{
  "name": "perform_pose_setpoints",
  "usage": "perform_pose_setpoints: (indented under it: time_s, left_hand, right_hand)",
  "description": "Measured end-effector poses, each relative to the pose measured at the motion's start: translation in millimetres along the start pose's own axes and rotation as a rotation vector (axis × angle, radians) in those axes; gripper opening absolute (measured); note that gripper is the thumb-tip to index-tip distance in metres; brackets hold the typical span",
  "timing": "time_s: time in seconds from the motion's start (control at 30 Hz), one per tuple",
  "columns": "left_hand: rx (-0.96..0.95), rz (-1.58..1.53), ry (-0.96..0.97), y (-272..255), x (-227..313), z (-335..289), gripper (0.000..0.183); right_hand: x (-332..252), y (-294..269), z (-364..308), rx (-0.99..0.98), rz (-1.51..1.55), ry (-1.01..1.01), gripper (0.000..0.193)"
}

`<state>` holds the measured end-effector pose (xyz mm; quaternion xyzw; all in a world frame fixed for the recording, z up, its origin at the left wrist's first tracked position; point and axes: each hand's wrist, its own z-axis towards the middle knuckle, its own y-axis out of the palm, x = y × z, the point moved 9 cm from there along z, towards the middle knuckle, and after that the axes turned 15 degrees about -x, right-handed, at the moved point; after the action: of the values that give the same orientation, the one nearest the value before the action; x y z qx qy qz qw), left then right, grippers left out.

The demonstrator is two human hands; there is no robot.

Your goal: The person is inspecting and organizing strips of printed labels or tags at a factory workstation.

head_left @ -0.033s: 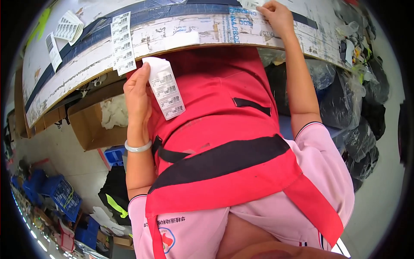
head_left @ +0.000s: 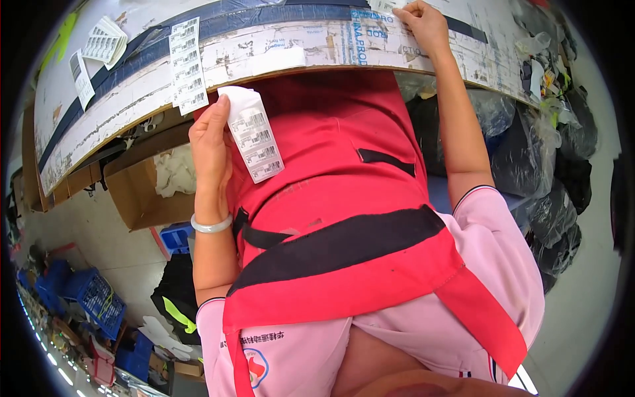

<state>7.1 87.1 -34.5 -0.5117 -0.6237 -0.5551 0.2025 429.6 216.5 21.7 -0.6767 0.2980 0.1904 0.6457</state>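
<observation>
My left hand (head_left: 210,129) pinches the top end of a strip of white barcode labels (head_left: 256,139) between thumb and fingers. The strip hangs in front of my red apron (head_left: 324,145), just below the table edge. At the upper edge, my right hand (head_left: 425,26) is over the table with its fingers pinched at a small white label (head_left: 385,6). That label is partly cut off by the picture's edge. Another barcode strip (head_left: 188,66) lies on the table and overhangs its front edge. A fanned stack of labels (head_left: 106,41) and a narrow label strip (head_left: 82,81) lie farther left.
The worn white table (head_left: 264,41) has dark tape along it. A blank white strip (head_left: 279,61) lies near its front edge. Below on the left stand an open cardboard box (head_left: 135,198) and blue crates (head_left: 99,298). Plastic-wrapped bags (head_left: 522,152) are piled at the right.
</observation>
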Motion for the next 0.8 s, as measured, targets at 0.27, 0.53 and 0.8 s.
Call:
perform_pose_setpoints:
  time_s: [0.27, 0.53, 0.8]
  left_hand:
    - [0.081, 0.017, 0.045, 0, 2, -2, 0.027]
    - [0.085, 0.093, 0.182, 4, 20, -7, 0.028]
    - [-0.262, 0.555, 0.078, 28, 38, -16, 0.027]
  right_hand:
    - [-63, 56, -42, -0.237, 0.160, -0.215, 0.019]
    - [-170, 200, -160, -1.100, 0.633, -0.149, 0.018]
    - [-180, 183, -161, -0.950, 0.595, -0.213, 0.017]
